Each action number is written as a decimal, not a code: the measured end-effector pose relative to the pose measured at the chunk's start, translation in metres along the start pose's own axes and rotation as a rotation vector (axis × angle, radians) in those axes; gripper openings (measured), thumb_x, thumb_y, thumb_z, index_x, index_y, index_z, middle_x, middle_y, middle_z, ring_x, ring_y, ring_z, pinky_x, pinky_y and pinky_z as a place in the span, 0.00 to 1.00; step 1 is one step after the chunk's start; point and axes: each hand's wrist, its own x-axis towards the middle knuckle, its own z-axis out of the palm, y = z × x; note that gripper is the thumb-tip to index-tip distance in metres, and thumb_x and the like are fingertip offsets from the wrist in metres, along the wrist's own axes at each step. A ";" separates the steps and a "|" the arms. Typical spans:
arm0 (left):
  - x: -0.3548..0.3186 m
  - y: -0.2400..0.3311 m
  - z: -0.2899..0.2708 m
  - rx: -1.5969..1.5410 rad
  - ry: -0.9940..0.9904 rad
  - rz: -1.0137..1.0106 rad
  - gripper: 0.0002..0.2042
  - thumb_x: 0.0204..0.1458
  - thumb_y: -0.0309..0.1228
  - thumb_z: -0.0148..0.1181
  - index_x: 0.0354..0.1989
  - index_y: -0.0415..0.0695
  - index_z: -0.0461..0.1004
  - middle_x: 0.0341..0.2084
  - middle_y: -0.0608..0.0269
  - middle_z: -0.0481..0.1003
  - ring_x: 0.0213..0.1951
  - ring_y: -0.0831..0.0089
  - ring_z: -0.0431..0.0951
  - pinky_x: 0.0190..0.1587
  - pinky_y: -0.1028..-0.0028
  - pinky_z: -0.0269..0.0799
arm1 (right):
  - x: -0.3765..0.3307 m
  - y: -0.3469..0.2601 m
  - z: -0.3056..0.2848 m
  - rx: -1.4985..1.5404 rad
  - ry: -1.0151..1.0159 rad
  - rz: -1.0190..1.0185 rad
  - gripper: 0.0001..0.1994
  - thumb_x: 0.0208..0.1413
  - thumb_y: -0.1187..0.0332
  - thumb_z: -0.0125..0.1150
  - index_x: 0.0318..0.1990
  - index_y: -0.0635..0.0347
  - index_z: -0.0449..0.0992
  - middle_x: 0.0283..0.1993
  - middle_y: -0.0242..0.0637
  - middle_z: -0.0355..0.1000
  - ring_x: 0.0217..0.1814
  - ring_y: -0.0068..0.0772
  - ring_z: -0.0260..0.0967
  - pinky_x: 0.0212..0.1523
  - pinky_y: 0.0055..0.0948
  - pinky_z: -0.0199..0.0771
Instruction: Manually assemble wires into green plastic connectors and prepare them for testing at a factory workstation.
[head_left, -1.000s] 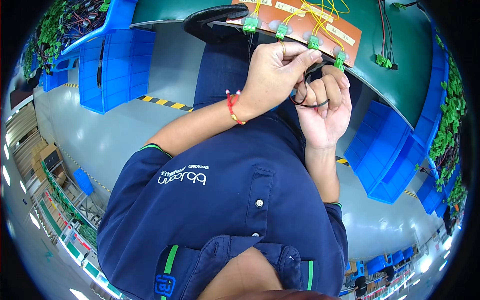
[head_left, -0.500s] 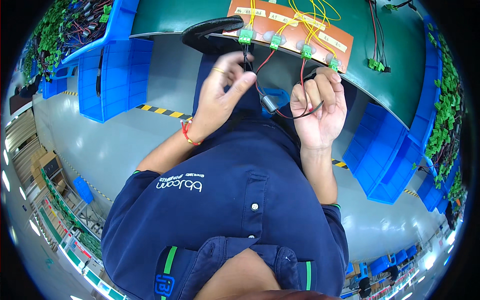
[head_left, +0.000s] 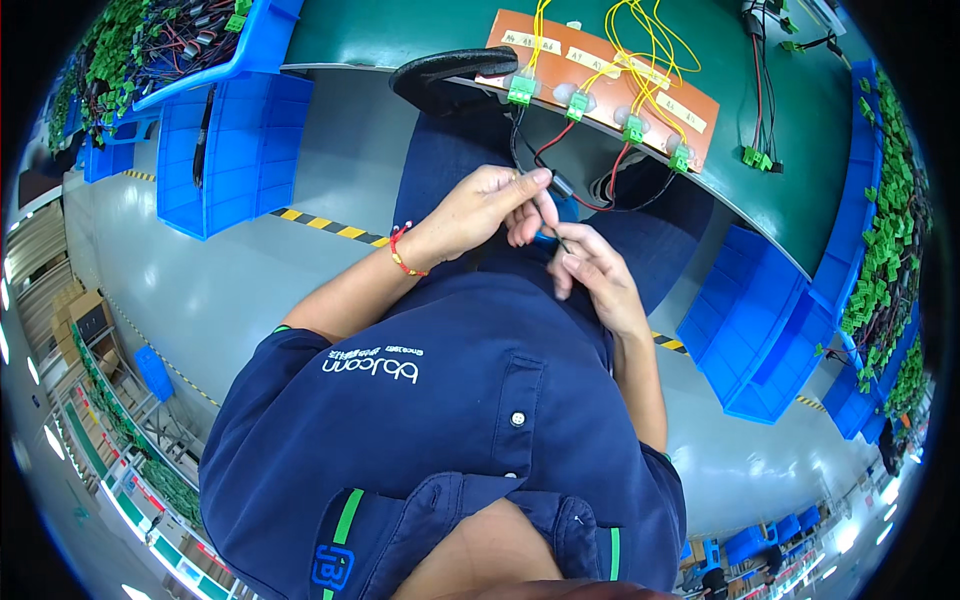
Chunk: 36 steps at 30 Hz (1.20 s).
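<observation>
In front of me an orange test board lies at the bench edge, with a row of green terminal connectors along its near side. Red and black wires hang from these connectors, and a grey cylinder sits on them just beyond my left hand. My left hand pinches a thin black wire between thumb and fingers, below the board. Close to its right, my right hand has its fingertips closed on the lower part of that same wire. The wire's ends are hidden by my fingers.
A black curved handle-like piece juts from the green bench. Yellow wires loop above the board. Another harness lies at the right. Blue bins hang either side, with heaps of green connectors beyond.
My right hand has left the rightmost connector and come down leftward beside my left hand. My left hand has moved right and down. Both hands now meet on a black wire.
</observation>
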 end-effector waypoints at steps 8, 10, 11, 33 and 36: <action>0.010 0.001 -0.035 0.205 0.112 0.102 0.13 0.63 0.37 0.53 0.39 0.39 0.76 0.27 0.67 0.75 0.30 0.82 0.73 0.36 0.81 0.69 | -0.020 -0.047 -0.020 0.147 0.099 -0.384 0.17 0.63 0.65 0.50 0.47 0.75 0.71 0.26 0.35 0.65 0.28 0.25 0.64 0.41 0.32 0.71; 0.009 0.012 -0.026 0.342 0.093 0.302 0.14 0.61 0.32 0.55 0.52 0.39 0.72 0.40 0.63 0.75 0.42 0.79 0.74 0.48 0.78 0.70 | -0.016 -0.050 -0.013 0.181 0.037 -0.445 0.19 0.64 0.63 0.49 0.47 0.75 0.73 0.25 0.35 0.64 0.27 0.27 0.63 0.39 0.34 0.70; 0.007 0.020 -0.023 0.338 0.075 0.312 0.14 0.61 0.32 0.55 0.52 0.39 0.72 0.40 0.63 0.75 0.42 0.79 0.74 0.48 0.78 0.70 | -0.014 -0.050 -0.012 0.130 0.040 -0.443 0.19 0.65 0.62 0.48 0.47 0.74 0.73 0.24 0.33 0.64 0.25 0.27 0.61 0.37 0.35 0.70; 0.007 0.041 0.021 -0.472 0.008 0.190 0.12 0.68 0.33 0.42 0.46 0.38 0.69 0.15 0.79 0.51 0.16 0.88 0.47 0.20 0.82 0.46 | 0.033 -0.061 0.008 0.039 0.271 -0.277 0.15 0.69 0.62 0.44 0.51 0.65 0.69 0.41 0.40 0.74 0.43 0.29 0.73 0.48 0.26 0.70; 0.001 0.042 0.012 -0.492 -0.067 0.173 0.12 0.66 0.35 0.46 0.44 0.39 0.70 0.15 0.79 0.52 0.15 0.88 0.48 0.19 0.81 0.44 | 0.033 -0.067 0.007 0.217 0.097 -0.151 0.16 0.70 0.60 0.43 0.45 0.65 0.72 0.20 0.28 0.65 0.19 0.20 0.64 0.36 0.27 0.74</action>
